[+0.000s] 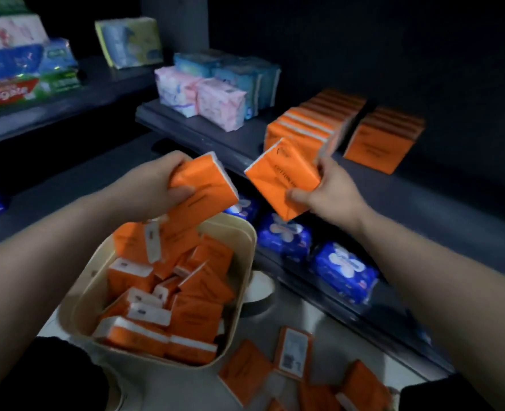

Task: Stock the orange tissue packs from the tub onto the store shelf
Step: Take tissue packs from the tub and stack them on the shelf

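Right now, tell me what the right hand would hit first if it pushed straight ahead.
Probably the front of the nearer row of orange packs on the shelf. The right hand holds its pack just before that row, though depth is hard to judge.

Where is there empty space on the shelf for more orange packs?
Bare shelf shows between the pink packs and the left orange row, and a wider stretch lies right of the right orange row. The gap between the two rows is narrow. The tub is crammed with packs.
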The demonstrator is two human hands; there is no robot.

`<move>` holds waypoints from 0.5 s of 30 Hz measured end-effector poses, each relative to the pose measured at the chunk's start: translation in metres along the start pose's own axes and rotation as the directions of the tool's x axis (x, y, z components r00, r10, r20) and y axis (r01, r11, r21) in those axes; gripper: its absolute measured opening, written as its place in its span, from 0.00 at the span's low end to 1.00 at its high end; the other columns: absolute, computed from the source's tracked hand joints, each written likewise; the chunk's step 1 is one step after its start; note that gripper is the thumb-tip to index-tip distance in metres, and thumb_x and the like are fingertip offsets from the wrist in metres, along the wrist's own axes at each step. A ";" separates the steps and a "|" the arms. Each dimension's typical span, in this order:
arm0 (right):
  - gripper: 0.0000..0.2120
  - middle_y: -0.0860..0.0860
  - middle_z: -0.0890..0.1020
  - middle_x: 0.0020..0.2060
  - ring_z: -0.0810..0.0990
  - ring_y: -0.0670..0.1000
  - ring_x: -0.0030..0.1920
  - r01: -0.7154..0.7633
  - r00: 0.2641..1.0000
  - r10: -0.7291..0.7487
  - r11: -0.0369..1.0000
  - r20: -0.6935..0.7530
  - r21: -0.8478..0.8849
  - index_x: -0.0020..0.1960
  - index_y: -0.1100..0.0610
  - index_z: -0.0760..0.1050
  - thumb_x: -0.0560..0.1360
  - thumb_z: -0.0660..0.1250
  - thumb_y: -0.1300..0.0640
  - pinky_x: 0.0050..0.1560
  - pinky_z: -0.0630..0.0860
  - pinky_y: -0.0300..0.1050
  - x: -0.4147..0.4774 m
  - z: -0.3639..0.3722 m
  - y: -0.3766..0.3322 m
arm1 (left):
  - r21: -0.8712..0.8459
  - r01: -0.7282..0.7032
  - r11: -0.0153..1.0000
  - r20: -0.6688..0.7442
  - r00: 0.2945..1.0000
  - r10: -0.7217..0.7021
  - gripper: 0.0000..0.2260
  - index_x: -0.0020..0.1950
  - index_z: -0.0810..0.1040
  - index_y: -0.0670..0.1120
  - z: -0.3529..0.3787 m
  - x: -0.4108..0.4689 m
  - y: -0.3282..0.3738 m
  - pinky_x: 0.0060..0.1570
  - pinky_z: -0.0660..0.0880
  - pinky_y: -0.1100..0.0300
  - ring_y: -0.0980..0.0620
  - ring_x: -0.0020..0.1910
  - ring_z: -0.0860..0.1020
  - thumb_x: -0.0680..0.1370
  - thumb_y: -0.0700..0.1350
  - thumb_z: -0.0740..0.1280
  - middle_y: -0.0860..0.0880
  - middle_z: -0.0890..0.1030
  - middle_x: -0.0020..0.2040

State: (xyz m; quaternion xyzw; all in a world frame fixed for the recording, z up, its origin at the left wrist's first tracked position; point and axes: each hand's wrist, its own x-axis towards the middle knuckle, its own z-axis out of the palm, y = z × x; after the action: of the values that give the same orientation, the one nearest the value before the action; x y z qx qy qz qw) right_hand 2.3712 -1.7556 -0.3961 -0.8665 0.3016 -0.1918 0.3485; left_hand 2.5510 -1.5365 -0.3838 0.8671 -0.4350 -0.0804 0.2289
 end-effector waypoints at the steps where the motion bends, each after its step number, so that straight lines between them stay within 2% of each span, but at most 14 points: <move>1: 0.20 0.47 0.78 0.42 0.77 0.47 0.40 -0.004 0.999 0.004 1.000 -0.044 0.019 0.52 0.55 0.69 0.65 0.75 0.58 0.43 0.73 0.39 0.000 -0.020 0.003 | -0.028 -0.023 0.999 -0.004 1.000 0.023 0.17 0.61 0.71 0.51 -0.001 0.006 0.016 0.48 0.68 0.59 0.48 0.49 0.76 0.74 0.46 0.70 0.50 0.77 0.50; 3: 0.19 0.45 0.76 0.39 0.75 0.43 0.37 -0.025 0.991 0.024 1.000 -0.128 -0.004 0.51 0.55 0.69 0.65 0.75 0.58 0.39 0.70 0.38 0.001 -0.058 0.013 | -0.054 -0.072 0.996 -0.013 0.997 0.071 0.17 0.61 0.71 0.51 -0.001 0.020 0.048 0.48 0.68 0.60 0.50 0.49 0.75 0.74 0.47 0.70 0.51 0.77 0.51; 7: 0.19 0.51 0.77 0.44 0.76 0.52 0.42 -0.076 0.962 0.053 0.994 -0.267 -0.076 0.51 0.57 0.69 0.66 0.73 0.56 0.42 0.70 0.45 0.000 -0.124 0.040 | -0.009 -0.207 0.978 -0.046 0.977 0.207 0.17 0.60 0.73 0.48 0.008 0.055 0.115 0.49 0.69 0.59 0.49 0.51 0.76 0.73 0.50 0.70 0.49 0.78 0.53; 11: 0.21 0.51 0.75 0.45 0.75 0.51 0.41 -0.137 0.932 0.103 0.988 -0.347 -0.075 0.56 0.57 0.67 0.68 0.71 0.56 0.36 0.69 0.42 0.000 -0.173 0.061 | -0.023 -0.303 0.953 -0.093 0.949 0.300 0.16 0.58 0.75 0.47 0.024 0.092 0.176 0.50 0.70 0.59 0.48 0.52 0.77 0.72 0.49 0.72 0.48 0.79 0.52; 13: 0.22 0.50 0.74 0.45 0.74 0.50 0.40 -0.156 0.917 0.115 0.985 -0.381 -0.079 0.59 0.59 0.67 0.69 0.71 0.57 0.32 0.68 0.38 0.001 -0.191 0.071 | -0.015 -0.343 0.939 -0.073 0.937 0.341 0.16 0.57 0.76 0.48 0.035 0.113 0.197 0.51 0.71 0.58 0.48 0.51 0.77 0.72 0.48 0.73 0.48 0.79 0.51; 15: 0.23 0.50 0.74 0.45 0.74 0.50 0.41 -0.174 0.905 0.125 0.981 -0.408 -0.084 0.60 0.59 0.66 0.69 0.71 0.57 0.34 0.68 0.39 0.003 -0.203 0.080 | 0.036 -0.373 0.927 -0.025 0.927 0.374 0.17 0.58 0.76 0.50 0.047 0.133 0.213 0.55 0.73 0.55 0.46 0.53 0.77 0.71 0.50 0.72 0.48 0.77 0.52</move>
State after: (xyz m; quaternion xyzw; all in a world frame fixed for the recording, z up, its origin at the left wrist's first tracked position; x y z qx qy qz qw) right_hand 2.2322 -1.9031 -0.3145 -0.8023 0.4429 -0.3194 0.2411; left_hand 2.4632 -1.7667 -0.3180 0.7732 -0.5894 -0.0150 0.2336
